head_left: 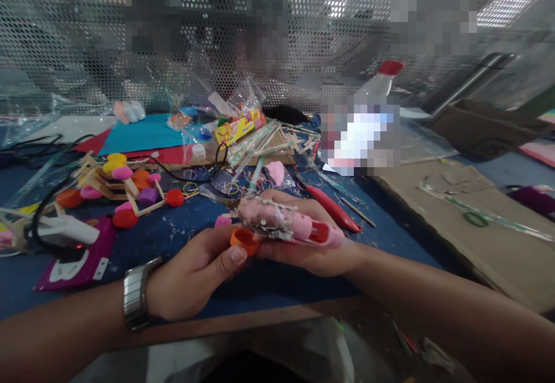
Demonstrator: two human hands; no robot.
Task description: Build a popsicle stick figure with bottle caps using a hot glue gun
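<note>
In my left hand point(195, 279), which wears a metal watch, an orange bottle cap point(245, 240) is pinched between thumb and fingers, hollow side up. My right hand point(314, 256) is closed around a pink hot glue gun point(299, 225), its body crusted with stringy glue. The gun's front end is close above the cap; whether they touch I cannot tell. A pink piece point(223, 221) shows just beyond my left fingers. To the left lies a model point(130, 189) of wooden sticks with coloured caps on it.
A red-handled cutter point(333, 208) lies beyond my right hand. Glue sticks and wooden sticks point(269, 143) are heaped at the back. A purple power strip point(78, 256) with a white plug sits left, its black cable crossing the table. Cardboard point(468, 227) covers the right side.
</note>
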